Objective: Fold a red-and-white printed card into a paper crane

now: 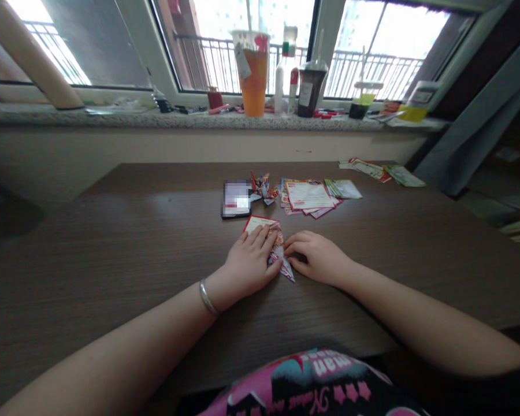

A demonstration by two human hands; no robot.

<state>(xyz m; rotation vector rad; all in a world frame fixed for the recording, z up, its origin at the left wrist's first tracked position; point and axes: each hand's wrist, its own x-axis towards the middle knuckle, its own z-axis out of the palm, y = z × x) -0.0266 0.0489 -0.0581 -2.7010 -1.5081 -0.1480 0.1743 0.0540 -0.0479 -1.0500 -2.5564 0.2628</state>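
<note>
A partly folded sheet of printed paper (pixel 278 237) lies on the brown table, one corner coming to a point toward me. My left hand (pixel 252 258) rests flat on it with the fingers stretched out, covering much of its left side. At the paper's right edge is my right hand (pixel 316 255), its fingers curved and apart, the tips touching or very close to the edge. Just beyond the paper are a phone (pixel 236 199) with a blurred screen and a small heap of folded paper pieces (pixel 264 189).
Behind and to the right lies a stack of printed sheets (pixel 309 195), with green packets (pixel 343 189) beside it. More leaflets (pixel 372 169) lie at the far right edge. On the windowsill (pixel 156 119) stand an orange drink cup (pixel 254 75), a dark cup (pixel 311 89) and bottles.
</note>
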